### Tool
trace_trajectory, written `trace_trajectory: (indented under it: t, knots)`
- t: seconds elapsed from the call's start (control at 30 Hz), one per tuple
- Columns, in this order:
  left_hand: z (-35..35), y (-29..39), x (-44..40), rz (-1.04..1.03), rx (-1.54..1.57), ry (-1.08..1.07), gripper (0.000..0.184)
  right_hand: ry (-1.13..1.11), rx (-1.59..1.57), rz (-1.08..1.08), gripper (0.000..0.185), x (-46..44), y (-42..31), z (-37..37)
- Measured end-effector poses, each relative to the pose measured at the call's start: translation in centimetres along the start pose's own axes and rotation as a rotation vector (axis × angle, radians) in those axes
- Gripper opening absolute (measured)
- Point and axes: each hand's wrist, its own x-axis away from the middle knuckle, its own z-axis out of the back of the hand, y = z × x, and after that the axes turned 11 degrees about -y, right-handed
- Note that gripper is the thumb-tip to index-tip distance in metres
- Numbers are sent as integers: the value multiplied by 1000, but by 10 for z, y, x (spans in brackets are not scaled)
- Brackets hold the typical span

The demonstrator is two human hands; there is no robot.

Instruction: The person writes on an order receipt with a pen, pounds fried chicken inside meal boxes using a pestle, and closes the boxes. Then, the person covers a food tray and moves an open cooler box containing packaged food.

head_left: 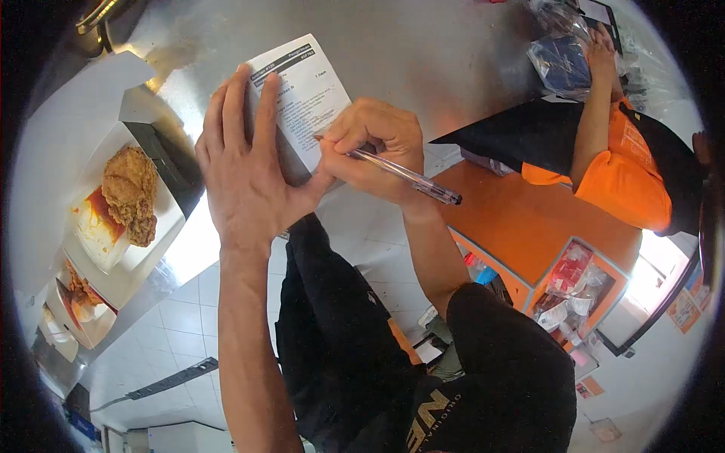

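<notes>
Box (169,216) holds fried chicken (130,189); right hand (376,147) pinches pen (404,175); left hand (249,181) lies spread on printed slip (310,113).

Your L hand (249,181) is flat on the printed slip (303,94), fingers spread; your R hand (381,143) grips a pen (405,176), tip at the slip, contact hard to tell. Fried chicken (130,195) in open box (168,215), L side; co-worker's orange sleeve (628,192) upper R.

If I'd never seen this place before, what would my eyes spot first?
Probably the golden-brown fried chicken in the open box at left. Next, the printed slip at upper middle, partly under the spread left hand, the right hand holding a pen to it. Then another person's bright orange sleeve, at right.
</notes>
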Motion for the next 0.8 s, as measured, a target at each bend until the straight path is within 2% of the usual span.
trace_trajectory:
  t: [0.8]
  knots:
    - [-1, -2, 1, -7, -38, -18, 98, -47, -1, 23, 22, 1, -2, -2]
